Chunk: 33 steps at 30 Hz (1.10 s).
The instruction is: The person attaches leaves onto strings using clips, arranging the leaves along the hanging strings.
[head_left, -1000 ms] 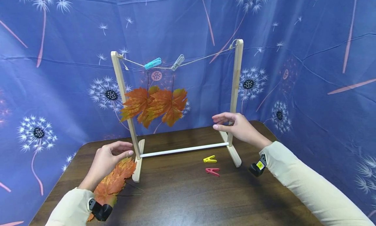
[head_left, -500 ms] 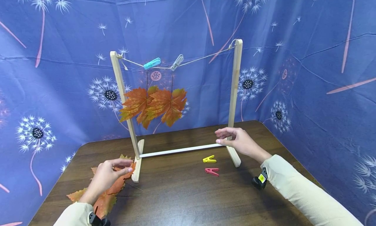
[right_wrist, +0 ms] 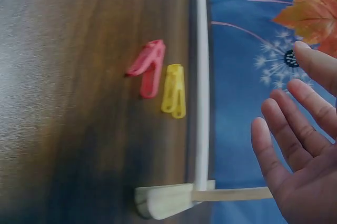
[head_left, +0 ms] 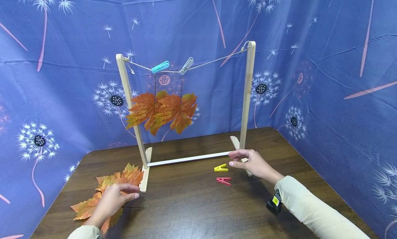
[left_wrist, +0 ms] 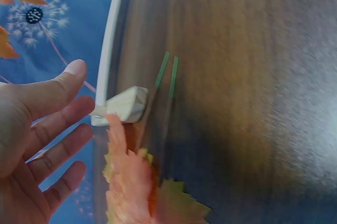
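My left hand (head_left: 116, 199) hovers over orange artificial maple leaves (head_left: 87, 208) at the table's left, its fingers loosely bent and holding nothing. Two thin stems with green tips (left_wrist: 174, 77) stick out from these leaves in the left wrist view. On the other side, my right hand (head_left: 252, 162) is held near the foot of the rack's right post, likewise holding nothing. Just left of it lie a yellow clothespin (head_left: 221, 168) and a red clothespin (head_left: 224, 181). Two more leaves (head_left: 176, 111) hang by their stems from the string, below a blue clothespin (head_left: 160, 67) and a grey clothespin (head_left: 186, 66).
A wooden rack has a left post (head_left: 131, 108), a right post (head_left: 248, 94), a white bottom bar (head_left: 189, 159) and a sagging string (head_left: 217, 60). It stands on a brown table (head_left: 186, 211). Blue dandelion-print cloth (head_left: 211, 21) surrounds the back and sides.
Both hands have come down: the left towards the leaves on the table, the right from beside the post towards the clothespins. Leaves, rack and clothespins stay as they were.
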Each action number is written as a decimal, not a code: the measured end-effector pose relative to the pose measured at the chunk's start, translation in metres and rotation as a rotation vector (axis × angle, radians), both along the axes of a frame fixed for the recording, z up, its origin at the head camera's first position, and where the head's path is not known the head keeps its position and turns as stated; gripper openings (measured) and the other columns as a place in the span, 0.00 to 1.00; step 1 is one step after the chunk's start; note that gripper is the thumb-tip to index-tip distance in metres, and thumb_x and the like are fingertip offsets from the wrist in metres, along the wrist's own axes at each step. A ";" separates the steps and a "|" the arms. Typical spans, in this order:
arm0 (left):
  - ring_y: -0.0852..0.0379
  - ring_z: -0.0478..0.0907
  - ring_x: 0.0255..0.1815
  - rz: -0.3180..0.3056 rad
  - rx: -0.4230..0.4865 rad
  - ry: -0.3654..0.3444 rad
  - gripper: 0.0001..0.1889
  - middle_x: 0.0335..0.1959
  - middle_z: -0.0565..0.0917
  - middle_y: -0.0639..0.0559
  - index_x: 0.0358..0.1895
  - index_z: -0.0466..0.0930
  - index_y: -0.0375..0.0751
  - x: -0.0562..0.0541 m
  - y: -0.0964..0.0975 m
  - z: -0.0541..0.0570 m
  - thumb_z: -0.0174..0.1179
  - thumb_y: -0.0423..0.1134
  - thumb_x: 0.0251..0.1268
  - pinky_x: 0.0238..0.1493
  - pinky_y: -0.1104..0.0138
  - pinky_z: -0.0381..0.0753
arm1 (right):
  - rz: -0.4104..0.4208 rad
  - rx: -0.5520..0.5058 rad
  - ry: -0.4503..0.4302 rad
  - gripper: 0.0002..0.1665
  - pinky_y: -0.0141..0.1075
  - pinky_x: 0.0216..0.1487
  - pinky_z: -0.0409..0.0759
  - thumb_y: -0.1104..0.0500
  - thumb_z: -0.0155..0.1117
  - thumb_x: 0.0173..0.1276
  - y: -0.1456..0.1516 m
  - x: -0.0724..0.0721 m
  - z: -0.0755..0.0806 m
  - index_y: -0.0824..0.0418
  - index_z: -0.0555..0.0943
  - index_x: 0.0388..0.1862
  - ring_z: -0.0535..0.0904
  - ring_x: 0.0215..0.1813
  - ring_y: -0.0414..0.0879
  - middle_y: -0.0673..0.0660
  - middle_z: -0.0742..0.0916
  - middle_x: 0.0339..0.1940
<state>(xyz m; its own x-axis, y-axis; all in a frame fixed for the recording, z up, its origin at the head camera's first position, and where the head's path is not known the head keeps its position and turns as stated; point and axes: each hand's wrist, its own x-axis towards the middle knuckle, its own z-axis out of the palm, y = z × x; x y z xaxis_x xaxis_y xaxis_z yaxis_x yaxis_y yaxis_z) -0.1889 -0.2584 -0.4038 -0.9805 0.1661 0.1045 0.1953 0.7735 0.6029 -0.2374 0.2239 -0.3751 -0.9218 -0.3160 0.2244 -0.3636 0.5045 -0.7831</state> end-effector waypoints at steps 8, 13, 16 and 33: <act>0.59 0.84 0.33 -0.051 -0.030 -0.007 0.09 0.39 0.90 0.49 0.38 0.90 0.43 0.003 -0.005 -0.020 0.77 0.37 0.52 0.32 0.66 0.78 | 0.031 0.018 -0.027 0.20 0.36 0.46 0.78 0.58 0.74 0.66 -0.002 0.004 -0.020 0.69 0.85 0.52 0.82 0.44 0.45 0.61 0.89 0.45; 0.58 0.85 0.33 -0.068 -0.048 -0.020 0.08 0.35 0.89 0.53 0.36 0.89 0.43 0.006 -0.004 -0.025 0.77 0.36 0.51 0.33 0.66 0.80 | 0.039 0.030 -0.071 0.21 0.38 0.47 0.77 0.59 0.75 0.65 -0.004 0.004 -0.032 0.71 0.84 0.52 0.82 0.43 0.45 0.60 0.89 0.43; 0.59 0.86 0.35 -0.086 -0.077 -0.014 0.08 0.33 0.89 0.56 0.35 0.89 0.45 0.006 -0.004 -0.027 0.77 0.36 0.50 0.35 0.65 0.80 | 0.046 0.062 -0.107 0.23 0.38 0.47 0.78 0.58 0.75 0.64 -0.004 0.004 -0.039 0.71 0.84 0.52 0.82 0.44 0.46 0.61 0.89 0.44; 0.66 0.82 0.29 -0.147 -0.241 0.102 0.09 0.27 0.86 0.63 0.31 0.88 0.51 0.003 -0.003 -0.038 0.79 0.38 0.45 0.31 0.65 0.78 | 0.037 0.269 -0.130 0.20 0.47 0.48 0.81 0.60 0.80 0.58 -0.013 -0.001 -0.063 0.67 0.85 0.48 0.82 0.43 0.49 0.53 0.87 0.38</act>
